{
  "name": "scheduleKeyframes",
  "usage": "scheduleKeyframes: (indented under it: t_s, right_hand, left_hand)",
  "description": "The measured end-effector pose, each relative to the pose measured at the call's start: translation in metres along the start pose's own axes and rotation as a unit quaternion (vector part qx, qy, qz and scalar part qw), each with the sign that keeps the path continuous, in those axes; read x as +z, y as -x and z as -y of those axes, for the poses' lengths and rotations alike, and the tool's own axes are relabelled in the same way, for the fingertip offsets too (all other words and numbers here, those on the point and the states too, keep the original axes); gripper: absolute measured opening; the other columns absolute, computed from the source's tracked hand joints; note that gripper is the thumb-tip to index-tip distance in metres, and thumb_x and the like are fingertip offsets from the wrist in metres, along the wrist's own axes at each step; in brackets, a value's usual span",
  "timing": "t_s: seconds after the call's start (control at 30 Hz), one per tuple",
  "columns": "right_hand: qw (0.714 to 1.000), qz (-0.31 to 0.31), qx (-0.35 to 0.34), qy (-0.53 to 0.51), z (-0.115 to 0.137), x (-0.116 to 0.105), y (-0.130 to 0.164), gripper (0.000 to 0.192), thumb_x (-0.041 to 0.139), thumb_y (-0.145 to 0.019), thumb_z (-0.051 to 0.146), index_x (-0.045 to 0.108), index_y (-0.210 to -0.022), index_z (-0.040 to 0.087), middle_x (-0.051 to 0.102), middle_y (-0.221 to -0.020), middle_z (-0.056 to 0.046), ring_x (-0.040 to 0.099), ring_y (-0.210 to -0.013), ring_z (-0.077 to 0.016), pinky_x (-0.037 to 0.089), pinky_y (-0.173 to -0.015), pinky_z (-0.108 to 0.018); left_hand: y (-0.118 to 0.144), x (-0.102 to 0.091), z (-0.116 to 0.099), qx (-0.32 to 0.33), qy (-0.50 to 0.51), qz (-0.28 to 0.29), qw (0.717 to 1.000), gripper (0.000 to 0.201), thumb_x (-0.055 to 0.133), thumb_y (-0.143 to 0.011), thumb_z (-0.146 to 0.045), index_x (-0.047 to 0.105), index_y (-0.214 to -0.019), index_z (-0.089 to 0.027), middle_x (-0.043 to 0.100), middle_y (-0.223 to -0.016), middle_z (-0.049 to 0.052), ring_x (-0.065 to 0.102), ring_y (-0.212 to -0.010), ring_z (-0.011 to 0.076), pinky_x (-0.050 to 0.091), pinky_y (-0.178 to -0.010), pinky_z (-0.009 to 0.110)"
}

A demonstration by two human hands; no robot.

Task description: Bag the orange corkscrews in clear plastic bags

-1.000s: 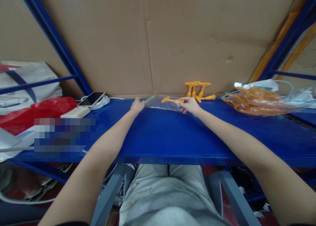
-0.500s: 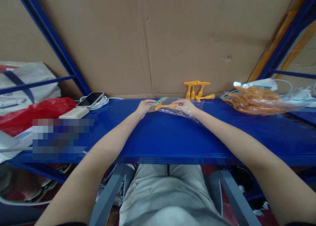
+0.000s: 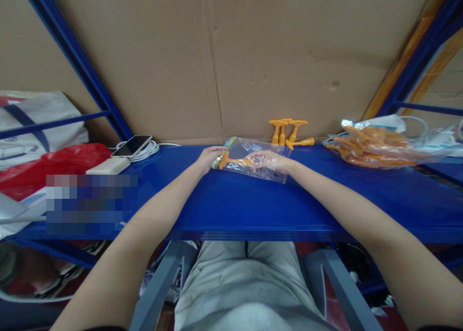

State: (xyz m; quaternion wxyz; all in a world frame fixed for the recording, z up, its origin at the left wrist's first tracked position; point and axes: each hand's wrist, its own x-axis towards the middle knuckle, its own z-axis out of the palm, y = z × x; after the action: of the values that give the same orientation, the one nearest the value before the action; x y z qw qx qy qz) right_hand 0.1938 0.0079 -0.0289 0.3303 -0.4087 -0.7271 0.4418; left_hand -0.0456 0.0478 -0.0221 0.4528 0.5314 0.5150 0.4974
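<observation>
A clear plastic bag [image 3: 240, 145] with a green, patterned top edge lies across the back of the blue shelf. My left hand [image 3: 210, 158] is closed on that coloured edge at the bag's left end. An orange T-shaped plastic tool [image 3: 231, 162] rests at the bag, its crosspiece towards my left hand. The fingers of my right hand [image 3: 265, 159] are closed round its handle end. Whether the tool and these fingers are inside the bag or on top of it, I cannot tell. Several similar orange tools [image 3: 282, 133] lean or lie against the cardboard just behind.
On the right of the blue shelf [image 3: 253, 210] lies a clear bag full of orange pieces [image 3: 376, 145]. A phone [image 3: 132, 146] on a coiled white cable, a white power bank [image 3: 108, 166] and a red plastic bag [image 3: 54, 164] are at left. Cardboard [image 3: 253, 65] closes the back.
The bag has shifted a little left and spreads wider. The orange tool has moved left and slightly towards me, with my right hand following it.
</observation>
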Motion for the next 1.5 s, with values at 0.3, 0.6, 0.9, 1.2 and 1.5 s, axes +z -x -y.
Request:
scheduleKeyframes:
  t_s: [0.3, 0.6, 0.9, 1.2, 1.5]
  right_hand:
    - [0.998, 0.038, 0.029, -0.034, 0.005, 0.003, 0.002, 0.031, 0.073, -0.075, 0.015, 0.071, -0.106, 0.019, 0.073, -0.103, -0.004, 0.066, -0.093, -0.0157, 0.048, -0.101, -0.037]
    - [0.974, -0.213, 0.044, 0.068, -0.001, -0.034, -0.007, 0.025, 0.055, -0.086, 0.013, 0.070, -0.106, 0.013, 0.072, -0.107, -0.012, 0.069, -0.085, -0.0168, 0.055, -0.086, -0.035]
    - [0.842, -0.340, 0.151, 0.391, -0.049, -0.100, 0.018, 0.048, 0.051, -0.086, 0.024, 0.057, -0.134, 0.014, 0.048, -0.147, -0.017, 0.043, -0.137, -0.0342, 0.036, -0.110, -0.054]
    - [0.811, -0.210, 0.215, 0.502, -0.047, -0.091, 0.019, 0.053, 0.035, -0.096, 0.032, 0.045, -0.144, 0.013, 0.042, -0.153, -0.016, 0.037, -0.141, -0.0335, 0.031, -0.111, -0.057]
    - [0.803, -0.201, 0.119, 0.548, -0.028, -0.065, 0.017, 0.037, 0.041, -0.093, 0.023, 0.070, -0.112, 0.013, 0.068, -0.121, -0.018, 0.060, -0.117, -0.0305, 0.044, -0.099, -0.040]
  left_hand:
    - [0.009, 0.002, -0.003, -0.037, -0.019, 0.075, 0.996, 0.039, 0.069, -0.078, -0.007, 0.067, -0.116, -0.015, 0.074, -0.073, 0.003, 0.066, -0.057, 0.0122, 0.056, -0.060, 0.023]
    - [-0.006, -0.013, -0.001, 0.001, -0.163, -0.067, 0.984, 0.039, 0.060, -0.074, -0.003, 0.068, -0.110, -0.014, 0.071, -0.075, 0.003, 0.058, -0.046, 0.0100, 0.050, -0.050, 0.021]
    - [0.002, -0.025, -0.003, 0.127, -0.544, -0.135, 0.819, 0.050, 0.051, -0.085, -0.021, 0.055, -0.135, -0.020, 0.042, -0.152, 0.016, 0.038, -0.139, 0.0367, 0.039, -0.108, 0.056]
    - [0.006, -0.009, -0.002, 0.196, -0.601, -0.020, 0.774, 0.053, 0.041, -0.092, -0.025, 0.048, -0.143, -0.012, 0.037, -0.157, 0.013, 0.029, -0.147, 0.0279, 0.022, -0.120, 0.048]
    - [0.004, -0.011, 0.000, 0.062, -0.600, 0.073, 0.794, 0.055, 0.019, -0.101, -0.035, 0.042, -0.149, -0.020, 0.032, -0.159, 0.007, 0.021, -0.150, 0.0273, 0.023, -0.118, 0.054]
